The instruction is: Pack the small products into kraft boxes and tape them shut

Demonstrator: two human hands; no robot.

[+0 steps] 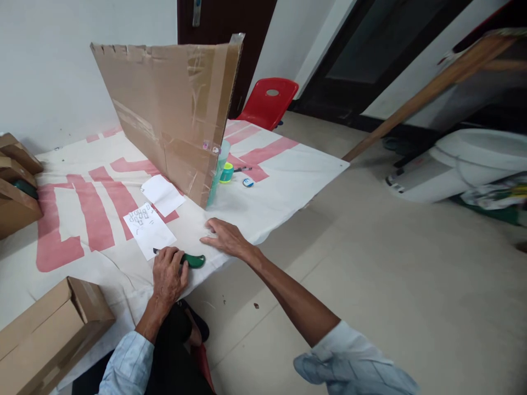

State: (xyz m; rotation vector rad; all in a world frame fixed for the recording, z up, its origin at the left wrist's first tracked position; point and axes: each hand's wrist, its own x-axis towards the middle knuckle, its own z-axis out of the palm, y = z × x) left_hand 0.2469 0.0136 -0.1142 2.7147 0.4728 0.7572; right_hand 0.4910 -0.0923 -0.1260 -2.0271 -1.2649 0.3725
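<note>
My left hand (168, 274) rests near the front edge of the cloth-covered table with its fingers closed over a green-handled knife (194, 260). The knife's dark tip sticks out on the left, over a white sheet of paper (148, 233) that bears small drawn squares. Beyond it a second white sheet (162, 196) partly touches the first. To the right, my right hand (226, 238) lies at the table edge, thumb and fingers apart, holding nothing. Behind the hands a large cardboard panel (164, 104) stands upright on the table.
A closed cardboard box (45, 329) stands at the front left, and more boxes (16, 186) at the far left. Right of the panel are a yellow-green tape roll (226, 173) and a small blue-white round object (247, 182). A red chair (269, 101) and white bucket (465, 164) stand beyond.
</note>
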